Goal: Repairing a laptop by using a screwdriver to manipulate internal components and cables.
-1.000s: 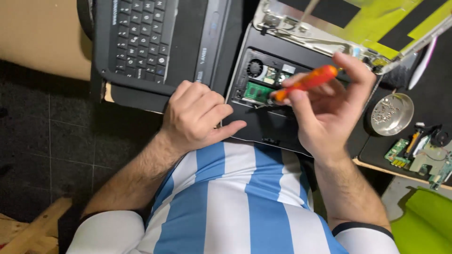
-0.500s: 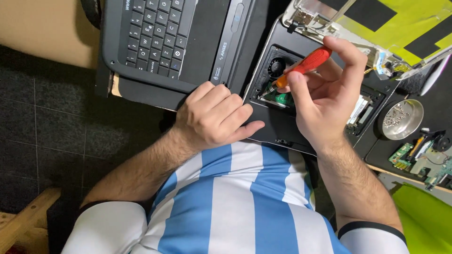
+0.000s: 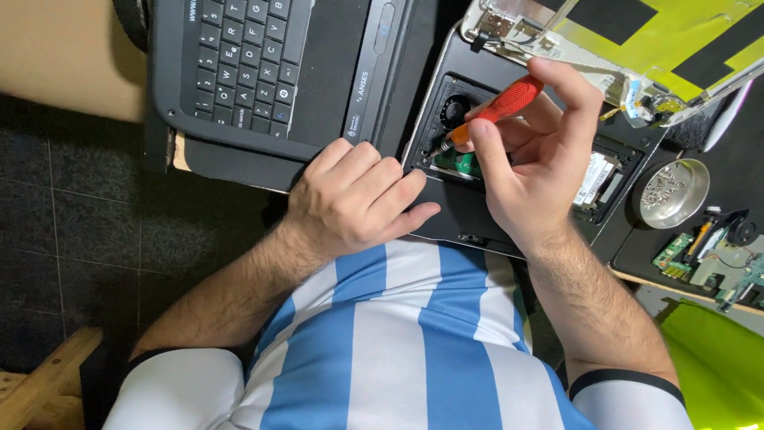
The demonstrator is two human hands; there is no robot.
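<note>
My right hand point(image 3: 532, 163) grips a screwdriver with an orange-red handle point(image 3: 509, 99); its tip points down-left into the opened black laptop base point(image 3: 465, 215), near the round fan point(image 3: 455, 110) and a green circuit board point(image 3: 461, 165). My left hand point(image 3: 354, 199) rests with curled fingers on the near-left edge of that base, holding nothing. A silver drive point(image 3: 595, 177) sits in its bay, just right of my right hand.
A black keyboard panel point(image 3: 263, 64) lies at the upper left. A detached screen lid with yellow-green backing point(image 3: 637, 36) lies at the top right. A small metal dish of screws point(image 3: 672, 193) and loose circuit boards point(image 3: 704, 255) sit at the right. Dark tiled floor lies to the left.
My right hand has turned the screwdriver, so its tip now points further left toward the fan corner. My left hand stays on the base's edge. The view has shifted slightly.
</note>
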